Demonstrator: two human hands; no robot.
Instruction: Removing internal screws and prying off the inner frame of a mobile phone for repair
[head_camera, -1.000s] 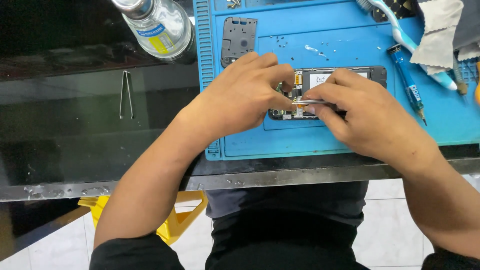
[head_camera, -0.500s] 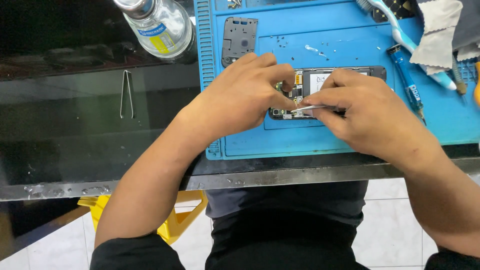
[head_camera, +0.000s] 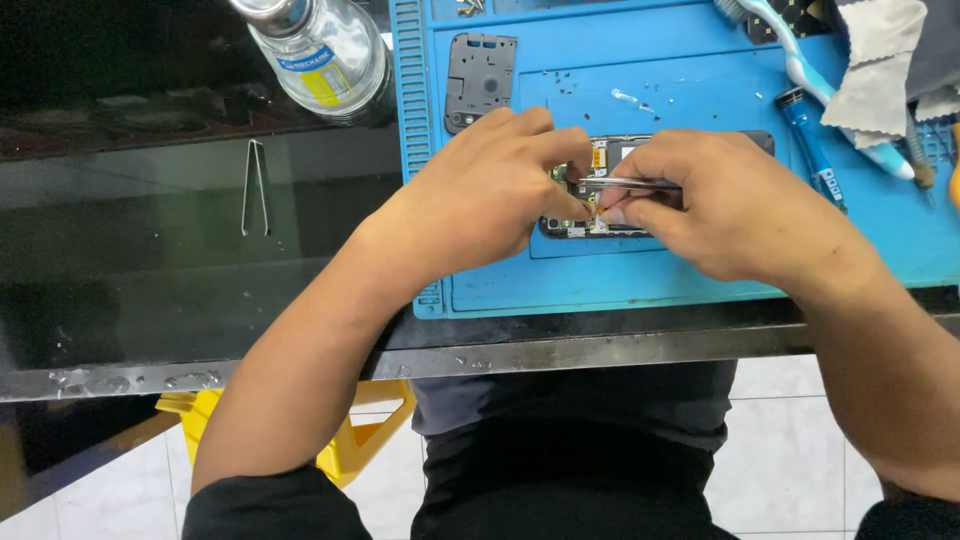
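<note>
Your left hand and right hand meet over an opened black smartphone with exposed circuit board, which lies on a blue silicone repair mat on the dark glass surface. Your right fingers pinch slim metal tweezers, tips pointing left into the phone. Your left fingers curl together, pressing on the phone's left end. A clear glass bottle stands beyond the mat's left edge.

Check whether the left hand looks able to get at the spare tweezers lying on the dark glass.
Probably yes. The spare tweezers lie alone on the dark glass left of the blue mat, nothing between them and the left hand, which is now steadying the opened phone.
</note>
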